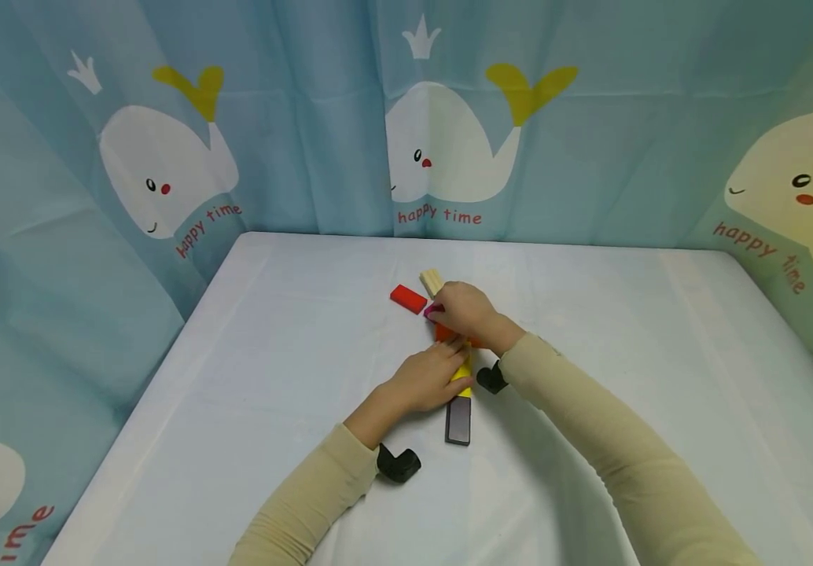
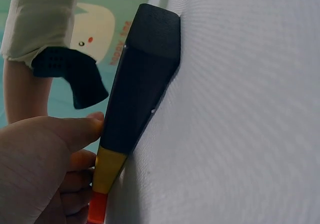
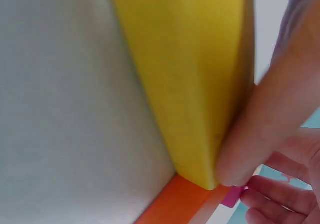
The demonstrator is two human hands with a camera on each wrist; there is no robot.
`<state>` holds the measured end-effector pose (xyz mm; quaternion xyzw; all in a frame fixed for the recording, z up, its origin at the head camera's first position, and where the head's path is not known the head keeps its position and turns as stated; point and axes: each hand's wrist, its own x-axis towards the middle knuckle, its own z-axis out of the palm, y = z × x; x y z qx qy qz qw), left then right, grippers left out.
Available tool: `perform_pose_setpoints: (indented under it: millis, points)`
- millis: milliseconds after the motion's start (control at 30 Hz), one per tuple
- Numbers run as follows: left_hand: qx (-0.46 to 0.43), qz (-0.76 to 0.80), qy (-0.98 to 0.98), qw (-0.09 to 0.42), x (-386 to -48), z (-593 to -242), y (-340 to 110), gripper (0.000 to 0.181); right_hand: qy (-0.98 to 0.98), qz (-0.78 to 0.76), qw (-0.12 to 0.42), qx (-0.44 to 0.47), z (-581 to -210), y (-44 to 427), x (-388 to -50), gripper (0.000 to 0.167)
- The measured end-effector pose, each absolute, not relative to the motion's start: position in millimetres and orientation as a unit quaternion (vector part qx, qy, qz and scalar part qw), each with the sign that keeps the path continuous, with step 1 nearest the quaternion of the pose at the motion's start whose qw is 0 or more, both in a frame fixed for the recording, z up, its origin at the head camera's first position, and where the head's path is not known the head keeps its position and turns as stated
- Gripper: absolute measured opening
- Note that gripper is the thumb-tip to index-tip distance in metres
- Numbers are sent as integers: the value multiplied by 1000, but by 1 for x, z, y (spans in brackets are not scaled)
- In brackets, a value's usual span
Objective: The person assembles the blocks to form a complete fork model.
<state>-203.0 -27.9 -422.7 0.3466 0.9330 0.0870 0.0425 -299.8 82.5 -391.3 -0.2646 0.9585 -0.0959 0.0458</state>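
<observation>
- Taking the yellow block [image 3: 185, 74] as landmark, the left hand [image 1: 429, 379] lies over it, fingers extended and pressing; a sideways slip of that palm could skew it.
- The dark block [image 1: 458, 420] sits end-on at the yellow block's near end, seemingly touching; no fingers appear to grip it, so any backward shove could push it askew or open a gap.
- The orange block [image 3: 175, 199] lies crosswise at the yellow block's far end; pressure on one side alone could swivel it.
- The right hand [image 1: 469, 309] works just beyond the yellow block, apparently pinching the magenta block [image 3: 232, 196]; its fingers hide much of it, so misalignment could pass unnoticed.
- With both hands crowded around the yellow block's far end, one could knock the other's piece.
- The red block [image 1: 409, 299], beyond the yellow block and to its left, and the cream block [image 1: 432, 281], farther beyond, lie close to the right hand; a careless knuckle could nudge them across the cloth-covered worktop [image 1: 307, 330].
</observation>
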Motion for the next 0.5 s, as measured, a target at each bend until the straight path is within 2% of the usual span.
perform_pose_setpoints:
  millis: [267,500]
  points:
    - [350,86,932,44,-202,-421,-27,58,962,-98,71,-244,-389,83,-303,21]
    - [341,86,935,47,-203,-423,-27,59,960,-99,69,-252,-389,86,-303,20]
